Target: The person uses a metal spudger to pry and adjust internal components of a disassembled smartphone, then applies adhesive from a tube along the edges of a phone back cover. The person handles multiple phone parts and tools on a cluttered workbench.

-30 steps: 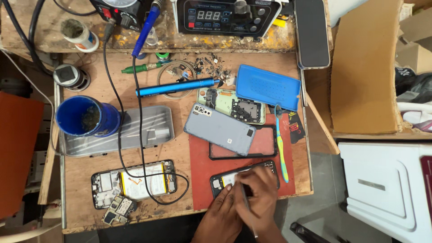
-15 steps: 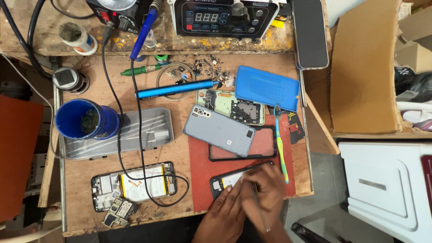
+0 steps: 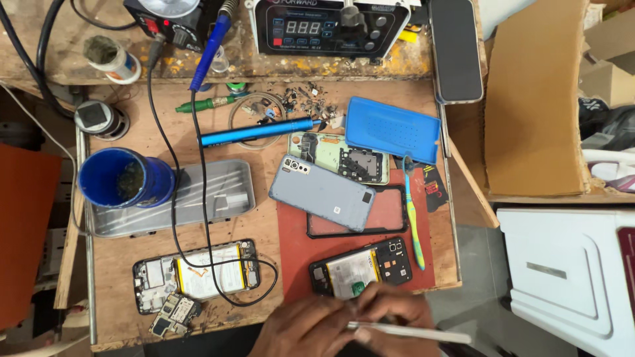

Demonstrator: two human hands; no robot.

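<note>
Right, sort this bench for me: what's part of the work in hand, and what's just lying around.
In hand:
left hand
right hand
pale slim tool
opened phone on the red mat

Lying about:
grey phone back
second opened phone
blue cup
blue case
toothbrush

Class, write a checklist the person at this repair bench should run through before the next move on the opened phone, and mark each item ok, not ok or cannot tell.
1. Opened phone lies flat on the red mat: ok.
2. Right hand holds the metal tweezers: ok.
3. Left hand near the phone's lower edge: ok.
4. Tweezer tip gripping a part: cannot tell.
5. Toothbrush off the phone: ok.
6. Black cable off the other opened phone: not ok.
</note>
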